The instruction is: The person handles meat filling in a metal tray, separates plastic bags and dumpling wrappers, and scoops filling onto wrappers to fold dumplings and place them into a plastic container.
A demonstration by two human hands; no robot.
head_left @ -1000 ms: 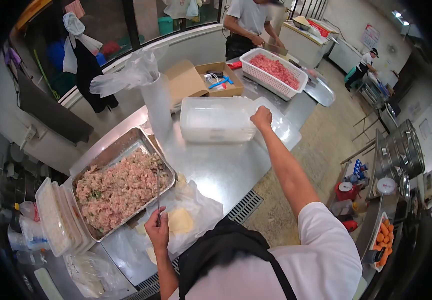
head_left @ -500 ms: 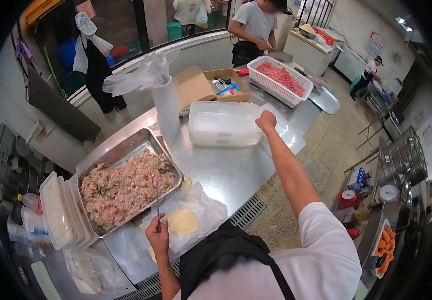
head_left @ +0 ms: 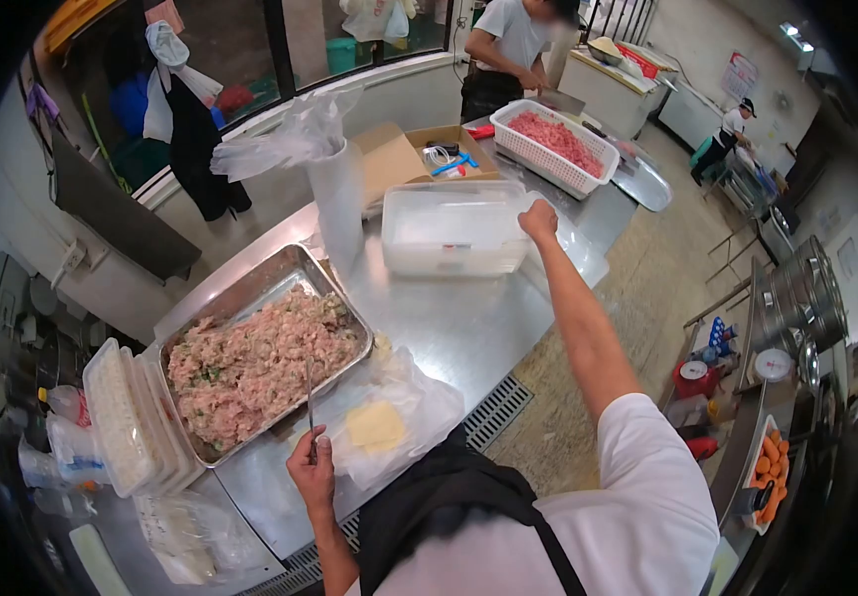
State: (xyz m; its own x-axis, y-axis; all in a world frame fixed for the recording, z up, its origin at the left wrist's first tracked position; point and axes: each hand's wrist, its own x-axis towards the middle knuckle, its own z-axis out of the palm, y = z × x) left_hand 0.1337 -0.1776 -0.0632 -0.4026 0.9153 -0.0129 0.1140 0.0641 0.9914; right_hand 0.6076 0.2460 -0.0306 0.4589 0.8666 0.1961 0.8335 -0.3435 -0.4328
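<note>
My right hand [head_left: 538, 221] reaches far across the steel table, its fingers closed on the right end of a translucent plastic container [head_left: 449, 230]. Close to my body, my left hand [head_left: 312, 470] holds a thin metal spatula-like tool [head_left: 311, 397] upright between thumb and fingers. The tool overlaps the near edge of a deep steel tray [head_left: 272, 282] filled with ground meat mixture [head_left: 250, 368] flecked with green. Right of my left hand, a stack of pale yellow wrappers [head_left: 376, 427] lies on a crumpled plastic bag [head_left: 434, 402].
Lidded plastic boxes [head_left: 126, 417] lean left of the tray. A roll of plastic bags [head_left: 339, 204] stands behind it, near an open cardboard box [head_left: 384, 164]. A white basket [head_left: 508, 147] of meat sits farther back, by another person [head_left: 508, 45] working at the table.
My right hand and the plastic container have shifted slightly away from me. My left hand keeps its hold on the tool. The view has moved a little.
</note>
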